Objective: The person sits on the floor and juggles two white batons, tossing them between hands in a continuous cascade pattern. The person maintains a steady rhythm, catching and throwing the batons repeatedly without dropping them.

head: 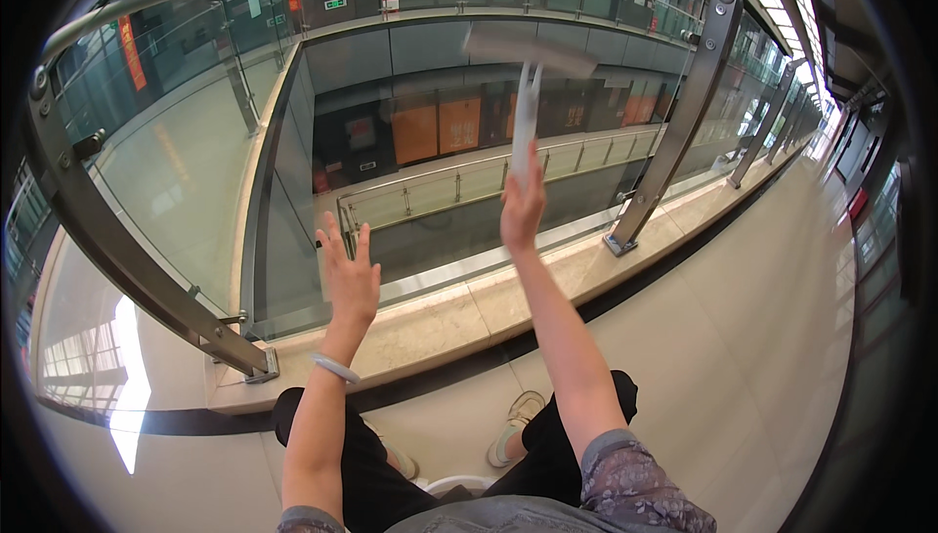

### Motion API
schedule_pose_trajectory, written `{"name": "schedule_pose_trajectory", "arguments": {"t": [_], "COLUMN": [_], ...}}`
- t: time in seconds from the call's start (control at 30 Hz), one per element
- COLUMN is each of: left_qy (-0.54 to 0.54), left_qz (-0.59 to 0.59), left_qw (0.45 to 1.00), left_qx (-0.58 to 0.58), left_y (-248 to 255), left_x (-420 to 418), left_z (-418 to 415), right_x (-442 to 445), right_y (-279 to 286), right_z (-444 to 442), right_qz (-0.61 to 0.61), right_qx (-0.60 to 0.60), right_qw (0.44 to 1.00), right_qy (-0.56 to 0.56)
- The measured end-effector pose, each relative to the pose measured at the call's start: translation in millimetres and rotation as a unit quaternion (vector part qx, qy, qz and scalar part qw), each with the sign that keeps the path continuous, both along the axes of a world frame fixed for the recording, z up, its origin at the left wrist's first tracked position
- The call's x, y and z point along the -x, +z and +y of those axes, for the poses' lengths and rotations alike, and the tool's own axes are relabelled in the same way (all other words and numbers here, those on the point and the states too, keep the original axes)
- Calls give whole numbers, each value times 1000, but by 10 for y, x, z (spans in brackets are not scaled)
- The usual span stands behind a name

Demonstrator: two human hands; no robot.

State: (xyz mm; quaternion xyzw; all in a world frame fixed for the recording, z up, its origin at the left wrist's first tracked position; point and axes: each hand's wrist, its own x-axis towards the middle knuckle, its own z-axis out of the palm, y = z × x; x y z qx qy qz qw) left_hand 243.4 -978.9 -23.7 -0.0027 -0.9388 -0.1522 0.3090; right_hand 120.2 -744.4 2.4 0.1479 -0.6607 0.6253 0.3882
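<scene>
My right hand (523, 203) is closed around the pale handle of a window squeegee (529, 111), held upright before a glass railing panel (432, 203). The tool's wide head is blurred and tilted, near the panel's upper part. Whether its blade touches the glass I cannot tell. Lower and to the left, my left hand (350, 269) is raised with its fingers spread, close to or against the same panel; it holds nothing. A pale bangle (335, 368) circles the left wrist.
Metal posts (678, 119) flank the panel, the left post (139, 262) looking bent by the lens. A stone ledge (440, 322) runs along its base. Beyond the glass lie an open drop and a lower walkway railing (458, 185). Tiled floor (703, 342) extends to the right.
</scene>
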Motion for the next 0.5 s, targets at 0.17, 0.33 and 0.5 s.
{"name": "schedule_pose_trajectory", "arguments": {"t": [0.17,0.33,0.5], "left_qy": [-29,-125,-254], "left_qz": [-16,-29,-34], "left_qw": [999,991,933], "left_qx": [7,-35,-253], "left_y": [-214,-335,-48], "left_x": [-92,-182,-41], "left_z": [179,374,680], "right_x": [-416,-334,-190], "right_y": [-1285,-722,905], "right_z": [-40,-150,-242], "right_qz": [-112,-83,49], "right_qx": [-69,-76,-119], "right_qw": [991,994,992], "right_qy": [12,4,10]}}
